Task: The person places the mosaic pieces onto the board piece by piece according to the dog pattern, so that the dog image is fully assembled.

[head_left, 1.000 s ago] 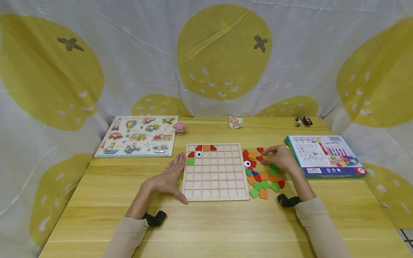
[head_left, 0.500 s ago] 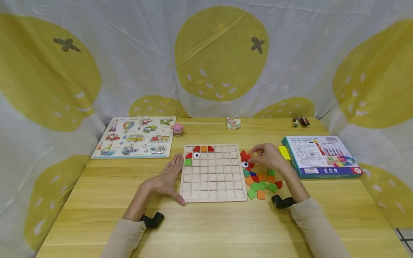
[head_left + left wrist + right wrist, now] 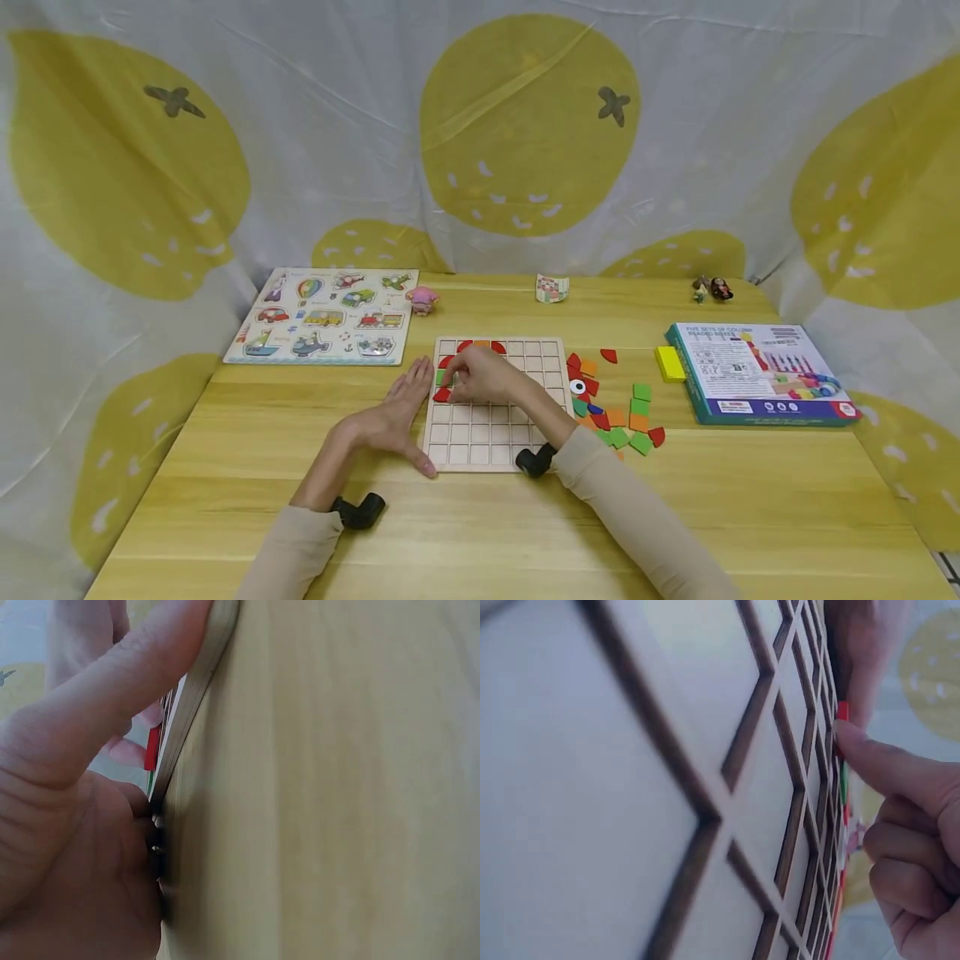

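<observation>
The wood-grain surface (image 3: 450, 533) bears a wooden grid board (image 3: 480, 433), with coloured tiles (image 3: 616, 417) scattered along the board's right side. A vehicle puzzle board (image 3: 324, 318) and pink figurine (image 3: 423, 301) lie rear left; a yellow block (image 3: 670, 364) sits beside a toy box (image 3: 765, 375) at right. Near the back are a patterned card (image 3: 552, 289) and small figurines (image 3: 722, 289).

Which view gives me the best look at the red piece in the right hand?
The head view: the red piece shows its face from above, pinched by the right hand. The left wrist view shows just its edge; the right wrist view, only a thin red edge, partly behind that hand.
</observation>
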`<state>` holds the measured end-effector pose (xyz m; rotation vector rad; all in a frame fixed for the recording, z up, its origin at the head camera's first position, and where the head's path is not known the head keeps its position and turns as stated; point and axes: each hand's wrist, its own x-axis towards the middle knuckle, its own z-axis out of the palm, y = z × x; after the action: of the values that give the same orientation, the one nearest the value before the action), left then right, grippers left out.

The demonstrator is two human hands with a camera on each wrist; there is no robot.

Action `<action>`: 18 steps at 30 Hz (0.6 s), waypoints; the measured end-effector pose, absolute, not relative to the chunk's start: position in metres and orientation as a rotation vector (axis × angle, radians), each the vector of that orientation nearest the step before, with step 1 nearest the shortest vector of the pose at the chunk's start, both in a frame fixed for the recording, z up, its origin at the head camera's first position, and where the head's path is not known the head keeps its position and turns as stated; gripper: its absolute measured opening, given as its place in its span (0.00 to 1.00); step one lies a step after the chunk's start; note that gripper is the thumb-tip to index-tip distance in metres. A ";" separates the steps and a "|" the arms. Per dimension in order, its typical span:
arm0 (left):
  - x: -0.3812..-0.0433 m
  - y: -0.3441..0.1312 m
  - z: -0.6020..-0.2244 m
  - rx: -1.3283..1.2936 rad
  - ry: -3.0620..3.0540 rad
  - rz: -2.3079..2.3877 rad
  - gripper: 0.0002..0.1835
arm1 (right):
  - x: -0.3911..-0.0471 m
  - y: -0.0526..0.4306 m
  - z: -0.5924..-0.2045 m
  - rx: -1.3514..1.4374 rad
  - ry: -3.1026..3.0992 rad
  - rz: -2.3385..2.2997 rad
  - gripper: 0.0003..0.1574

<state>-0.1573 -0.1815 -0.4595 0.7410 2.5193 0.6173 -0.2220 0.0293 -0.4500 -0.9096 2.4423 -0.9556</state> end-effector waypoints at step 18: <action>-0.157 -0.184 -0.460 0.747 2.506 0.649 0.83 | -0.226 0.016 -0.453 -0.862 2.443 -1.019 0.14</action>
<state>-0.1574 -0.1840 -0.4599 0.7467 2.5061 0.6494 -0.2265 0.0156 -0.4531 -0.8622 2.4427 -1.0189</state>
